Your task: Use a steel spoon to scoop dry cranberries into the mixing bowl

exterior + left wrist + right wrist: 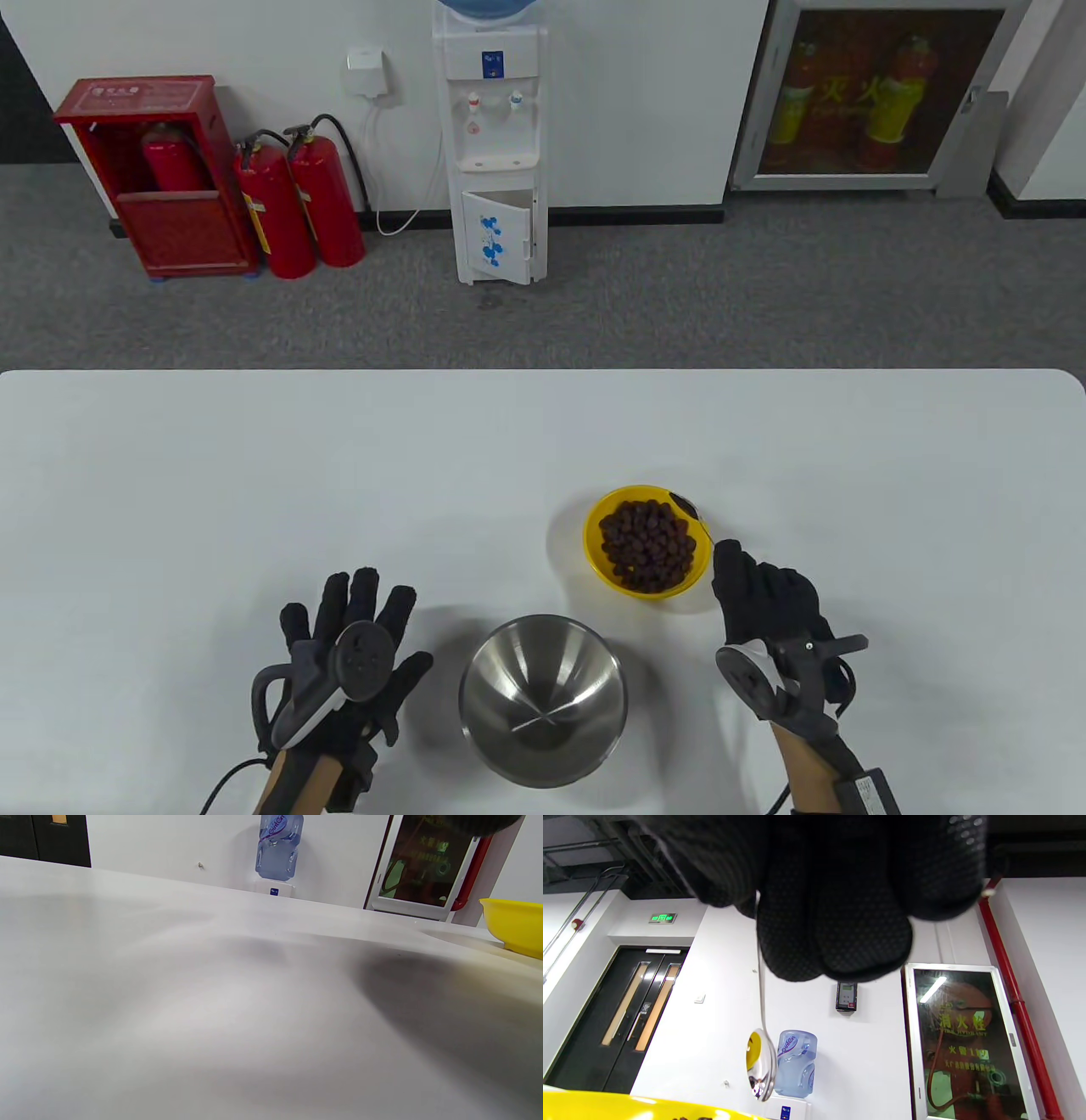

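Looking down, the right hand [768, 607] holds a thin steel spoon [685, 507] over the yellow plastic bowl [601, 567] of dark dried cranberries [647, 543], ready to dip. Beside the round steel mixing bowl [543, 700], the left hand [352, 658] rests spread and empty on the white bench [254, 475]. From the left wrist, only bench and yellow rim show. From the right wrist, gloved fingers [840, 925] curl round the handle, its mirror scoop hanging above the rim.

Even overhead light is washing the white table [254, 475], glare is streaking the steel mixing bowl [543, 700], soft shadows are blurring the left wrist view.
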`<state>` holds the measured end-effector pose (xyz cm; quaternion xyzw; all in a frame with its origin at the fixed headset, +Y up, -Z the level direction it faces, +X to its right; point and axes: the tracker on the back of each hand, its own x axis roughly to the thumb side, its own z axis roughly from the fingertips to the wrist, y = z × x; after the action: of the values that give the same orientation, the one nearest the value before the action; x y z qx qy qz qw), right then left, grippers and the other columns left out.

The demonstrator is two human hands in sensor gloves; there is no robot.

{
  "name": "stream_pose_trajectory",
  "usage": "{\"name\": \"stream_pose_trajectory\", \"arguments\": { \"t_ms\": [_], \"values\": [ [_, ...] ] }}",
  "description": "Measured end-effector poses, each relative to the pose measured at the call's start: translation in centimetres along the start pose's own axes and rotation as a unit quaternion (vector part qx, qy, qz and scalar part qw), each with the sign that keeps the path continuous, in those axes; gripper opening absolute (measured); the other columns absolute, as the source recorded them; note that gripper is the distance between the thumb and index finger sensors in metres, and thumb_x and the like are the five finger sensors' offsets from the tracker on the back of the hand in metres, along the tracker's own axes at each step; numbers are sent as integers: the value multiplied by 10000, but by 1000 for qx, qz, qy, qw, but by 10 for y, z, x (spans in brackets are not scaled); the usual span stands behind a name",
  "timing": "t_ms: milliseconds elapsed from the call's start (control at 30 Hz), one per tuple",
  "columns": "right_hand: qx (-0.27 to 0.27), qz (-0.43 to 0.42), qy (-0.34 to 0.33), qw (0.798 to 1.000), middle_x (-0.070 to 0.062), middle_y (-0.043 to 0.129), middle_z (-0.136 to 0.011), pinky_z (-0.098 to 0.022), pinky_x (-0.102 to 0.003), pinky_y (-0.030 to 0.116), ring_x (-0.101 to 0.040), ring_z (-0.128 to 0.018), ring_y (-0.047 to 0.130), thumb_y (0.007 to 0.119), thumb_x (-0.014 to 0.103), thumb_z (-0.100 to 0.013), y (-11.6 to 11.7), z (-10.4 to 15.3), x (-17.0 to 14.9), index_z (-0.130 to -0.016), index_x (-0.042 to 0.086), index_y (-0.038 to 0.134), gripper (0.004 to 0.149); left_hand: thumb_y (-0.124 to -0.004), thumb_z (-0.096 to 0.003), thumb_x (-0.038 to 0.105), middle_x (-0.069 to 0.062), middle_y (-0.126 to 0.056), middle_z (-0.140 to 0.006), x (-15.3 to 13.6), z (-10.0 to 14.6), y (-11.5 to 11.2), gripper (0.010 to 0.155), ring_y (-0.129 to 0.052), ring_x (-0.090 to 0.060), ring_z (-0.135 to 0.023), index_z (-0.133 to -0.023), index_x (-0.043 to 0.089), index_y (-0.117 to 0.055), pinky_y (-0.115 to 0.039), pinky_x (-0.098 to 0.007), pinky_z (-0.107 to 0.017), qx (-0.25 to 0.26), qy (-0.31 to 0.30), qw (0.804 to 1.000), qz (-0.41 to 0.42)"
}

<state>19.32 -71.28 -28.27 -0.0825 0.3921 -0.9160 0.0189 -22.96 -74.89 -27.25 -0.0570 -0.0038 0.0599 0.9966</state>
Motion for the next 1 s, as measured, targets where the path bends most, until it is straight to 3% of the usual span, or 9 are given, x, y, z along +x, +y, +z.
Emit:
{"name": "stream_pose_trajectory", "arguments": {
  "t_ms": [433, 500, 533, 600, 667, 800, 867, 933, 1000],
  "values": [
    [38, 53, -37, 997, 15, 1037, -618, -402, -424, 868, -165, -440, 1083, 817, 363, -451, 8, 2, 12, -799, 151, 857, 410, -590, -430, 733, 103, -46, -1215, 3, -1, -5, 755, -19, -253, -1159, -1054, 537, -212, -13, -688, -716, -10, 0, 1000, -17],
    [81, 79, -13, 994, 83, 1050, -587, -375, -373, 908, -102, -403, 1108, 803, 407, -443, 12, -1, 15, -780, 180, 869, 412, -590, -430, 733, 101, -46, -1217, 3, -1, -5, 757, -23, -253, -1160, -1056, 533, -215, -16, -689, -717, -11, -1, 1000, -17],
    [115, 71, 32, 990, 108, 1052, -576, -373, -349, 922, -74, -392, 1116, 793, 424, -444, 14, -3, 14, -776, 189, 870, 413, -590, -431, 732, 98, -50, -1217, 3, 0, -5, 753, -25, -254, -1160, -1054, 534, -216, -17, -689, -717, -12, -1, 1000, -18],
    [158, -27, 133, 978, 101, 1058, -557, -369, -350, 926, -78, -375, 1122, 805, 410, -447, 17, -4, 7, -766, 154, 880, 416, -590, -430, 732, 97, -57, -1218, 3, 0, -5, 756, -32, -257, -1161, -1057, 531, -218, -20, -689, -718, -13, 0, 1000, -18],
    [205, -154, 254, 933, 35, 1064, -538, -350, -381, 917, -124, -350, 1122, 824, 371, -454, 24, -2, -6, -769, 93, 881, 424, -591, -431, 731, 95, -59, -1219, 3, 0, -4, 753, -35, -257, -1161, -1056, 532, -221, -22, -690, -719, -14, 0, 1000, -17],
    [252, -341, 427, 799, 3, 1060, -533, -336, -404, 906, -156, -340, 1116, 830, 349, -464, 46, 16, -37, -777, 47, 868, 437, -591, -433, 730, 93, -61, -1220, 4, 0, -5, 754, -38, -258, -1162, -1057, 529, -220, -24, -690, -720, -14, -1, 1000, -17],
    [248, -404, 452, 756, -5, 1049, -553, -345, -417, 895, -168, -360, 1108, 840, 352, -464, 54, 23, -44, -791, 35, 855, 455, -591, -431, 730, 94, -65, -1220, 4, 0, -5, 754, -40, -258, -1162, -1057, 530, -221, -26, -690, -720, -15, -1, 1000, -17],
    [250, -449, 452, 729, -9, 1020, -608, -389, -429, 874, -181, -428, 1088, 857, 383, -460, 59, 26, -46, -835, 44, 807, 508, -591, -431, 730, 94, -65, -1220, 4, 0, -5, 754, -42, -257, -1163, -1056, 531, -220, -26, -690, -720, -16, -1, 1000, -17],
    [253, -474, 439, 720, -23, 973, -683, -453, -456, 830, -208, -523, 1048, 868, 391, -460, 61, 27, -44, -889, 66, 735, 554, -590, -431, 731, 93, -64, -1219, 4, 0, -5, 754, -43, -259, -1162, -1057, 529, -222, -26, -691, -720, -16, -1, 1000, -18]
  ]
}}
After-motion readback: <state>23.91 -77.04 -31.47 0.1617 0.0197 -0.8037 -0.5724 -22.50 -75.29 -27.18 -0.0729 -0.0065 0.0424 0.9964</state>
